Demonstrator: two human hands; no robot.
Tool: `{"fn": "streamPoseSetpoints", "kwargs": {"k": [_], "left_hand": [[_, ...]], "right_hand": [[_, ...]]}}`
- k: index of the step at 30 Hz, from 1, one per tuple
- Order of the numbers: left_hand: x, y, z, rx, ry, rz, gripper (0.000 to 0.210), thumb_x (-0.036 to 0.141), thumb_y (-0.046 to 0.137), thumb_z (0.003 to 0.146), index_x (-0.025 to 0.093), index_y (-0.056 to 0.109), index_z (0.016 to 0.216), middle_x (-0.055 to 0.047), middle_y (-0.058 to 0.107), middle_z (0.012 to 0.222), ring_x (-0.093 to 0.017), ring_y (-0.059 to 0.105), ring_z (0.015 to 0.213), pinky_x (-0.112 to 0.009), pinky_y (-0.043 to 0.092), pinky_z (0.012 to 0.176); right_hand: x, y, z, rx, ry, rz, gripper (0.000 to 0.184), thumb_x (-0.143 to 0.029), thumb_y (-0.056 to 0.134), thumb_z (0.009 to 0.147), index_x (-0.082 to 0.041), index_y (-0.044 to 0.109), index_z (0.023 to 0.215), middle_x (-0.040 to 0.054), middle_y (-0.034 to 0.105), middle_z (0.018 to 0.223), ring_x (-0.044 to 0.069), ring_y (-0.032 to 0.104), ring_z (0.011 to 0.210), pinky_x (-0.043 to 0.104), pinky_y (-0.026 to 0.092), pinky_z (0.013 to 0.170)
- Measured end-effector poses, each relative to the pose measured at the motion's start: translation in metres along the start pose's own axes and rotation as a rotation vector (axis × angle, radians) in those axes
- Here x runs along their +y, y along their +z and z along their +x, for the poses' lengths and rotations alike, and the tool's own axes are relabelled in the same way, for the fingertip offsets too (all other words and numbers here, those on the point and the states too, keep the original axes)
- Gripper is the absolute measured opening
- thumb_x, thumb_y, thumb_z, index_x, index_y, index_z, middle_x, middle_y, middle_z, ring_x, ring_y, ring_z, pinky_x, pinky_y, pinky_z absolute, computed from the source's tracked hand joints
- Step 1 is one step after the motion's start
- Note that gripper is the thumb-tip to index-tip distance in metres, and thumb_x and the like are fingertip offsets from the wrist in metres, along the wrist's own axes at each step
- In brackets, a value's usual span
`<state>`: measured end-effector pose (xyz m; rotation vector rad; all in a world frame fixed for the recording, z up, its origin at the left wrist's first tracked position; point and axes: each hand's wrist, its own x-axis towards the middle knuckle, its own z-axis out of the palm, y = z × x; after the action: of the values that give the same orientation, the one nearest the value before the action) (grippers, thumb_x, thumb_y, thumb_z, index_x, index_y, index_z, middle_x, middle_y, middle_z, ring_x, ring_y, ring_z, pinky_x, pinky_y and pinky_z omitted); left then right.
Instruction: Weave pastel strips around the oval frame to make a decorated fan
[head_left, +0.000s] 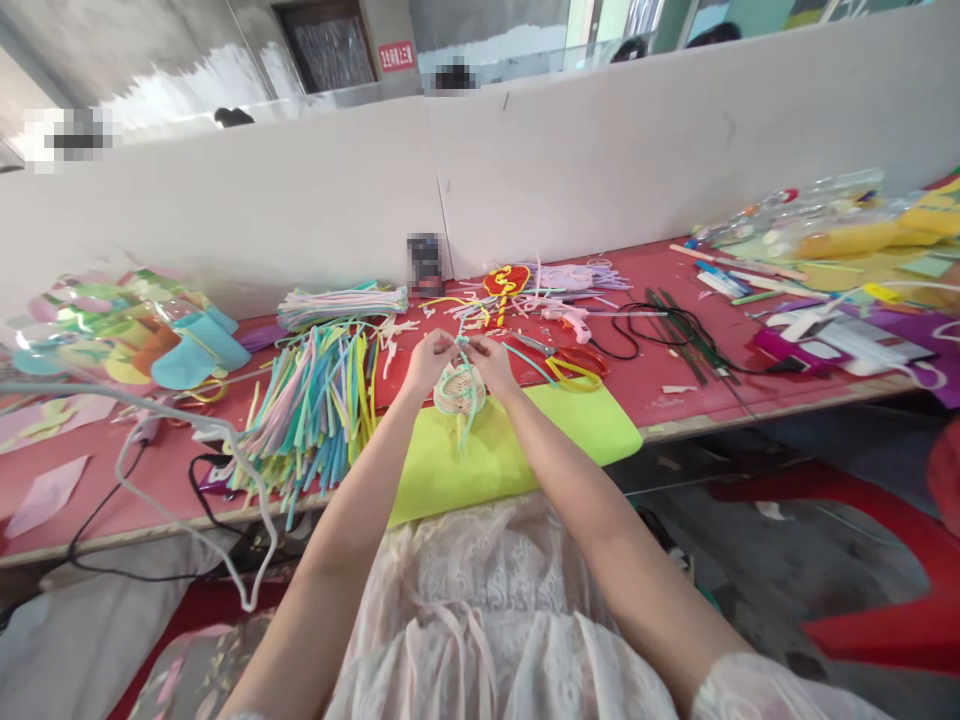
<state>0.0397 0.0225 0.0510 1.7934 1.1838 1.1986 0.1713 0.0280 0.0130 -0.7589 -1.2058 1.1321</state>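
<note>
My left hand and my right hand meet at the middle of the table's front edge, fingertips pinched together. Between them is a mint-green pipe cleaner, its fuzzy ends poking up and hanging down. Just below my fingers shows a round, cream and green piece that looks made of coiled pipe cleaners. Its exact join with the green stem is hidden by my fingers. Under my hands lies a bright yellow-green sheet. Scissors with yellow-orange handles rest right of my right hand.
Left of my hands lies a large bundle of pastel pipe cleaners. A pink glue gun with a black cord, a red and yellow ornament and a dark boxy object stand behind. A white wire crosses at left; a red stool is at right.
</note>
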Motion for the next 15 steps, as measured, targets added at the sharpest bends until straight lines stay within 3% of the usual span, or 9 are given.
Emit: {"fn": "streamPoseSetpoints", "kwargs": {"k": [5, 15], "left_hand": [[-0.008, -0.007, -0.003, 0.1, 0.097, 0.102, 0.023, 0.032, 0.066, 0.067, 0.017, 0.05, 0.074, 0.004, 0.049, 0.063, -0.006, 0.046, 0.058, -0.019, 0.037, 0.056], [-0.022, -0.007, -0.01, 0.011, 0.043, -0.193, 0.037, 0.041, 0.068, 0.065, 0.018, 0.044, 0.08, 0.005, 0.049, 0.067, -0.006, 0.05, 0.057, -0.021, 0.042, 0.058]], "right_hand": [[-0.007, 0.003, -0.004, -0.042, 0.053, 0.086, 0.03, -0.043, 0.069, 0.061, -0.018, 0.062, 0.076, -0.0005, 0.064, 0.073, 0.013, 0.06, 0.067, 0.028, 0.05, 0.07], [-0.009, 0.005, -0.008, -0.214, 0.092, 0.08, 0.03, -0.044, 0.07, 0.063, -0.018, 0.064, 0.076, -0.0015, 0.063, 0.064, 0.012, 0.058, 0.059, 0.027, 0.047, 0.064]]}}
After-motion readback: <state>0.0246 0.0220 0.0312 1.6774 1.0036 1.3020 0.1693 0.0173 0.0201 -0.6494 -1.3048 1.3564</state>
